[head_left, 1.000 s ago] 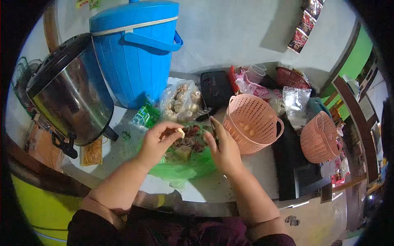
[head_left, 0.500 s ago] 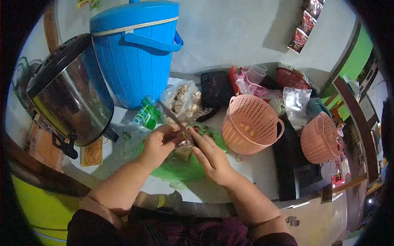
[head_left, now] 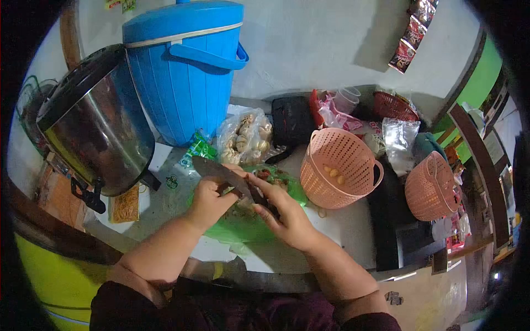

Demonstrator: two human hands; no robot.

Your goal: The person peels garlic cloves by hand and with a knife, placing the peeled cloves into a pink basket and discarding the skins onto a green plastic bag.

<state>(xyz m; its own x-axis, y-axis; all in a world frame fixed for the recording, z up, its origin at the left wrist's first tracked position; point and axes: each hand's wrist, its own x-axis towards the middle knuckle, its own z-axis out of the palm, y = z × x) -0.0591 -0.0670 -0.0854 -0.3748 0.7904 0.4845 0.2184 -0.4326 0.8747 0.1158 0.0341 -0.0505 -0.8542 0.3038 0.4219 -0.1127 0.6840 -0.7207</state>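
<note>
A knife (head_left: 214,170) with a broad dark blade is in my right hand (head_left: 284,217), its handle under the curled fingers and its blade pointing up and left. My left hand (head_left: 212,199) is closed beside the blade, fingers pressed around something small that I cannot make out. Both hands are over a green plastic bag (head_left: 240,229) spread on the white table, with reddish and pale scraps on it. Behind them stands a clear bag (head_left: 245,137) of pale round items. A pink basket (head_left: 337,187) to the right holds several small yellowish pieces.
A tall blue container (head_left: 179,88) and a steel pot (head_left: 99,132) with a black lid stand at the left. A second pink basket (head_left: 430,190) is at the right. A green packet (head_left: 200,149) and a packet of yellowish strips (head_left: 126,205) lie near the pot.
The knife blade has turned flatter, its tip now further left and lower, with more of its broad side showing. My right hand's fingers have curled more around the handle.
</note>
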